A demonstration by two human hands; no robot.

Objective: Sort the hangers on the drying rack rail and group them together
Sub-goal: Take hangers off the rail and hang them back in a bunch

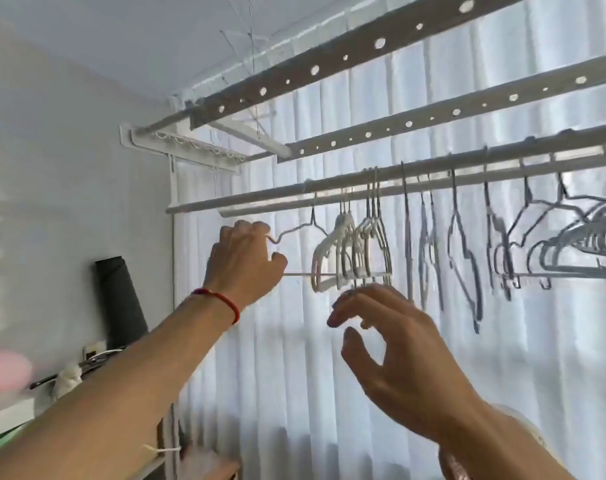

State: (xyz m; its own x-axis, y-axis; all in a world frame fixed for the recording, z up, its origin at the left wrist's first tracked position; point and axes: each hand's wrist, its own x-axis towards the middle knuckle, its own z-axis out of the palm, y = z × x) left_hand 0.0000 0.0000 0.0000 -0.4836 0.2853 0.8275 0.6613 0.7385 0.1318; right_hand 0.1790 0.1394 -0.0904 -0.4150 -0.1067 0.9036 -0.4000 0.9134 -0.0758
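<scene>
The hangers hang by their hooks from the drying rack rail (364, 190), a pale round bar. At the left end of the rail hangs a single white hanger (296, 233); the left hand (244, 261) grips its shoulder end with curled fingers. Just beside it to the right hangs a tight cluster of white hangers (352, 251). Grey hangers (468, 258) are spaced along the middle of the rail and bunch together toward its right end.

The right hand (381, 327) is below the white cluster, fingers loosely spread and holding nothing.

Handling: the hangers appear thin, light and fairly stiff, with notched shoulders and a straight lower bar. The surface finish cannot be determined. Hooks should slide readily along the smooth rail. Take hold at the neck below the hook, or at the lower bar, to prevent swinging and tangling
</scene>
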